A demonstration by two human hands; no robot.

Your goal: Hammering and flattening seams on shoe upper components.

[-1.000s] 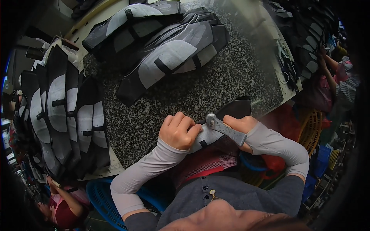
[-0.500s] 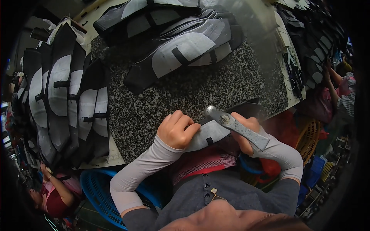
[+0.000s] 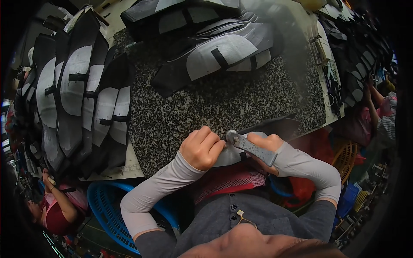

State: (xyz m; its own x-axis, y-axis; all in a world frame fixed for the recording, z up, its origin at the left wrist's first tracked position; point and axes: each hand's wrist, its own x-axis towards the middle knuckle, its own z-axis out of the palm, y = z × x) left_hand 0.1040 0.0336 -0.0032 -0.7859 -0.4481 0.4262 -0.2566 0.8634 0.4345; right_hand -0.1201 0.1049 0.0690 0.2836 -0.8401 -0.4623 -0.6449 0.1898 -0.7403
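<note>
While the dark grey shirt (image 3: pixel 284 219) of the person fills the lowest part of the view, two light grey sleeves (image 3: pixel 146 202) reach up from it toward the table. At the waist is a red cloth (image 3: pixel 232 187) with a checked pattern, and to its left, below the table, stands a blue basket (image 3: pixel 109 213).

The left hand (image 3: pixel 201 148) is curled with its fingers bent together, at the near edge of the slab. It is on the left part of a black and whitish piece (image 3: pixel 228 157); I cannot tell if the fingers pinch it. This piece lies at the near edge, slanting up to the right. The right hand (image 3: pixel 266 144) is closed around a metal hammer (image 3: pixel 254 149), whose round end is over the piece, just beside the left thumb. Whether the end touches the piece, I cannot tell.

Beyond the hands spreads the speckled stone slab (image 3: pixel 180 116). On the left, similar pieces (image 3: pixel 75 96) overlap each other in a row. Farther on the slab is one pile (image 3: pixel 221 56), and behind it another pile (image 3: pixel 198 15). Two co-workers are visible, one at lower left (image 3: pixel 64 210), one at far right (image 3: pixel 385 112).
</note>
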